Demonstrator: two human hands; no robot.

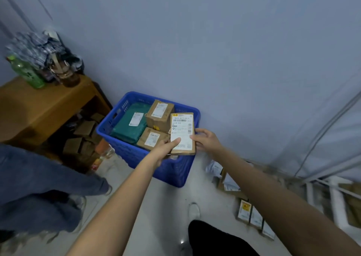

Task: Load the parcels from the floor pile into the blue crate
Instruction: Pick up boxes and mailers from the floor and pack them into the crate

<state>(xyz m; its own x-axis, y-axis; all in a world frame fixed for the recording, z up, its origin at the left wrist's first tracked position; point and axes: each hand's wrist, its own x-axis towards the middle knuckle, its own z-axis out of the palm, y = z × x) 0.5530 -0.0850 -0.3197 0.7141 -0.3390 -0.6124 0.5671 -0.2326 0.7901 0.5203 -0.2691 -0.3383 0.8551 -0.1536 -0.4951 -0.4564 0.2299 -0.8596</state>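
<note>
Between both hands, over the near right corner of the blue crate (pixel 125 148), sits a flat brown parcel (pixel 182 133) with a white label facing up. Left hand (pixel 166 148) grips its near left edge, thumb pressed on the label, fingers underneath and hidden. Right hand (pixel 206 139) holds the right edge, thumb at the side, fingers curled behind. Whether the parcel rests on the rim or hangs just above it cannot be told.

Beyond the left hand, inside the crate, lie a green bag (pixel 130 124) and two brown boxes, one (pixel 159 115) at the back and one (pixel 153 138) just beside the left thumb. Little free floor space shows inside.

Below the right forearm, more parcels (pixel 245 209) remain on the floor, so loading is judged partly done.

Risk assessment: the crate looks nearly full at this corner. If released here, the parcel may perch on the rim or on the boxes and slide out onto the floor. An uneven release by one hand would likely tip it.

Left of the left arm stand a wooden table (pixel 45 107) with bottles and another person's legs (pixel 39 187).
</note>
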